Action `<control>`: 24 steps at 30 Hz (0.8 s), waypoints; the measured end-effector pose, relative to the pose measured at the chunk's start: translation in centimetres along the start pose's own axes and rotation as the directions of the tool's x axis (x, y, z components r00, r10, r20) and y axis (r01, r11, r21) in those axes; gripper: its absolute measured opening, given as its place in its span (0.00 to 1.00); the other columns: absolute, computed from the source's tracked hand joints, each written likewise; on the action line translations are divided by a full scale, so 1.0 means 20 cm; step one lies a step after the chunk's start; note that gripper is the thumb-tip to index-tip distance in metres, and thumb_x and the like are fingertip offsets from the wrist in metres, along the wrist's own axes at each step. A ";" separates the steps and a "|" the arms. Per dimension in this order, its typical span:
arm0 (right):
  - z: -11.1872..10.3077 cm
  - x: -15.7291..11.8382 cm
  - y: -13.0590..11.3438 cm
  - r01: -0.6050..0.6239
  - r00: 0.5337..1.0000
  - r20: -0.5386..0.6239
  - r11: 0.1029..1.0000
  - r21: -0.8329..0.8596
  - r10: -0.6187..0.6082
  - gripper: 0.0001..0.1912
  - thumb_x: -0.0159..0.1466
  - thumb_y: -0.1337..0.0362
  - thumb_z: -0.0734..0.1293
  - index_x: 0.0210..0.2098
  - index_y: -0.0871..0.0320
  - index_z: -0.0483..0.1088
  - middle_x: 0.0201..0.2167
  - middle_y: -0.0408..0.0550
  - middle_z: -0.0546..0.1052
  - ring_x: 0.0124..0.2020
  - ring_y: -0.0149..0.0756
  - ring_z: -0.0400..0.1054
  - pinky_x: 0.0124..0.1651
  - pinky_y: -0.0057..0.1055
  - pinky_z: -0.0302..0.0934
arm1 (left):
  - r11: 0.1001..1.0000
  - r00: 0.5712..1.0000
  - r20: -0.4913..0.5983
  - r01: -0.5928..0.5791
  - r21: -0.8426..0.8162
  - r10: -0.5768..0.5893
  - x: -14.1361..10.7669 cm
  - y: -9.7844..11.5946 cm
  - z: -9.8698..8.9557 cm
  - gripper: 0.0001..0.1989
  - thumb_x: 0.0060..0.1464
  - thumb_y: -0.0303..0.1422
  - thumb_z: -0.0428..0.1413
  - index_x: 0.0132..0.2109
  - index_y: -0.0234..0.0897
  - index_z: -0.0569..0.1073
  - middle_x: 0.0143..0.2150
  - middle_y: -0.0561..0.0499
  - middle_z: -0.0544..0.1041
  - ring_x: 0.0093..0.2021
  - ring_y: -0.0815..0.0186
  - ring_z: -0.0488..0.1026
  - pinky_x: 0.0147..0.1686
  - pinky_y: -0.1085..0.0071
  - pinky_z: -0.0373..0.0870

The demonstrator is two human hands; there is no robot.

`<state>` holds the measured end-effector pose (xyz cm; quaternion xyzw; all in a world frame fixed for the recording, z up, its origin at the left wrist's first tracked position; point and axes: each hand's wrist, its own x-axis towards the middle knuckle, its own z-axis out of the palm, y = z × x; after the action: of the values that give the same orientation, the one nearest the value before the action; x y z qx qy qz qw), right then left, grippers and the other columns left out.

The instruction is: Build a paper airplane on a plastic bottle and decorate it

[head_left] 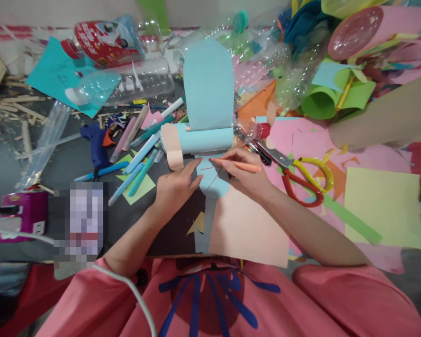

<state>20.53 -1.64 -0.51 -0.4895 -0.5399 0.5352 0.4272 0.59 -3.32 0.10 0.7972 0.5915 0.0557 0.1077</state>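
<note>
My right hand (pixel 247 175) pinches an orange marker (pixel 242 165), its tip on a light blue piece of paper (pixel 214 185) with a rounded lower end and thin reddish lines. My left hand (pixel 175 187) lies at that paper's left side, thumb and index finger apart and touching it. Directly beyond both hands is a roll covered in light blue paper (pixel 208 140), with a tan strip (pixel 171 140) around its left end. A large rounded light blue flap (pixel 208 84) extends away behind the roll. A pale peach sheet (pixel 254 224) lies beneath my right forearm.
Red-and-yellow-handled scissors (pixel 305 180) lie to the right, near a pale yellow sheet (pixel 382 206). Left are several markers (pixel 140 161), a blue glue gun (pixel 96 147) and a blurred-out rectangular object (pixel 86 220). Plastic bottles (pixel 126 84) line the back. A white cable (pixel 133 290) crosses the front left.
</note>
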 end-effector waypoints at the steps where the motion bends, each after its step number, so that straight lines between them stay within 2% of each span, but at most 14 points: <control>1: 0.00 0.00 0.00 0.002 1.000 -0.003 1.000 -0.007 -0.002 0.10 0.59 0.55 0.71 0.31 0.55 0.73 0.29 0.44 0.80 0.31 0.32 0.74 0.34 0.31 0.68 | 1.000 1.000 -0.005 0.005 -0.006 -0.005 0.00 0.00 0.00 0.18 0.60 0.38 0.55 0.56 0.42 0.75 0.25 0.53 0.78 0.26 0.66 0.76 0.25 0.74 0.59; 8: 0.01 0.00 0.02 0.023 1.000 -0.010 0.998 -0.059 -0.023 0.08 0.60 0.57 0.71 0.31 0.56 0.74 0.27 0.43 0.79 0.29 0.32 0.72 0.31 0.31 0.66 | 0.997 0.996 0.054 0.066 -0.029 -0.064 0.01 0.00 0.00 0.21 0.59 0.40 0.56 0.58 0.41 0.74 0.27 0.51 0.80 0.27 0.65 0.76 0.27 0.73 0.58; 15: 0.01 0.00 0.01 -0.001 1.000 -0.003 0.998 -0.069 0.001 0.08 0.60 0.58 0.71 0.31 0.57 0.74 0.26 0.43 0.79 0.29 0.33 0.72 0.32 0.32 0.65 | 0.999 1.000 -0.004 0.025 -0.032 -0.025 0.02 -0.01 0.02 0.22 0.59 0.41 0.56 0.58 0.41 0.73 0.26 0.53 0.79 0.27 0.66 0.75 0.25 0.73 0.57; 24: 0.02 0.00 0.01 0.013 1.000 -0.009 0.995 -0.102 -0.014 0.08 0.59 0.58 0.70 0.29 0.55 0.73 0.26 0.44 0.79 0.28 0.33 0.70 0.31 0.32 0.64 | 0.995 0.994 0.071 0.090 -0.040 -0.087 0.02 -0.01 0.00 0.24 0.59 0.41 0.56 0.61 0.41 0.71 0.27 0.53 0.80 0.29 0.67 0.76 0.27 0.74 0.59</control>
<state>20.14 -1.74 -0.68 -0.5095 -0.5676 0.5018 0.4080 0.65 -2.83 0.00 0.7691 0.6208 0.0360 0.1475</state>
